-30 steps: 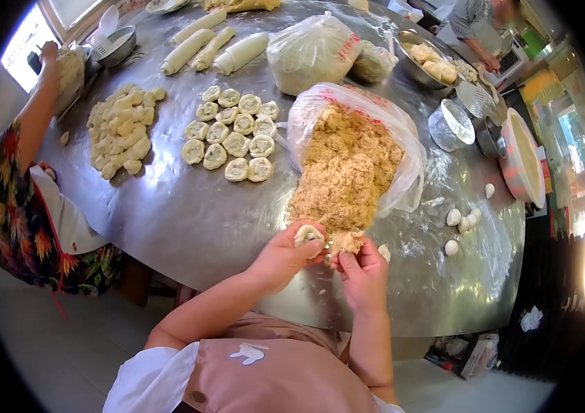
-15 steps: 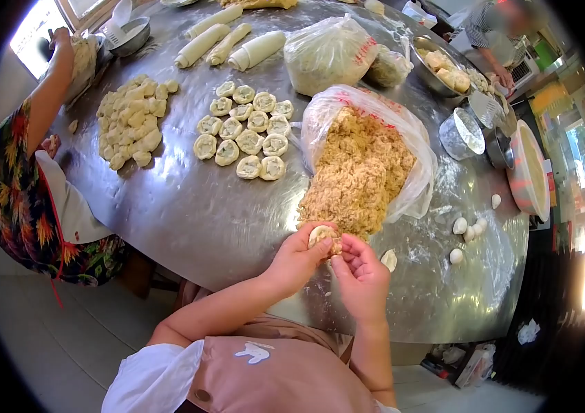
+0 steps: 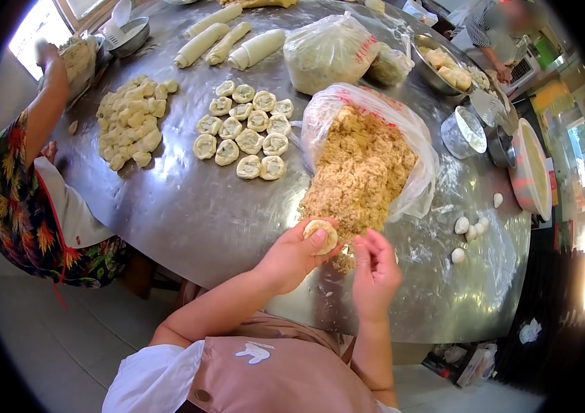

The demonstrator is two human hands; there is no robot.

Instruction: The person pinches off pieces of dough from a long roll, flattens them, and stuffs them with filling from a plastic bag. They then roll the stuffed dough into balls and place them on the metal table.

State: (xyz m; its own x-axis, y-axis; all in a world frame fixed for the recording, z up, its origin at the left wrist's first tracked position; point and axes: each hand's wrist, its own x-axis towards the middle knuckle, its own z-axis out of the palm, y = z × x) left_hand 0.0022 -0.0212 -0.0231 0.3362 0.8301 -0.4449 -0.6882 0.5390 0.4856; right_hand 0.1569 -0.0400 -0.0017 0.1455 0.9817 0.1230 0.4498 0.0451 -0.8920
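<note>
A round piece of dough (image 3: 321, 237) rests in my left hand (image 3: 291, 258), with the thumb pressed on it. Just to its right, my right hand (image 3: 376, 275) is apart from the dough, its fingers curled together; whatever they may hold is too small to make out. A heap of crumbly brown filling (image 3: 365, 165) spills from an open plastic bag (image 3: 424, 180) right beyond my hands. Several round filled dough pieces (image 3: 249, 142) sit in rows on the metal table (image 3: 189, 213), left of the bag.
Dough chunks (image 3: 131, 122) lie at the left, rolled dough logs (image 3: 199, 45) at the back. A tied bag (image 3: 330, 55), metal bowls (image 3: 442, 65) and small white balls (image 3: 470, 229) are around. A co-worker (image 3: 38, 186) stands left, another person (image 3: 488, 34) back right.
My right hand has moved away from the dough to the right. The dough now shows as a rounder disc in my left hand. The co-worker's arm at the left has shifted.
</note>
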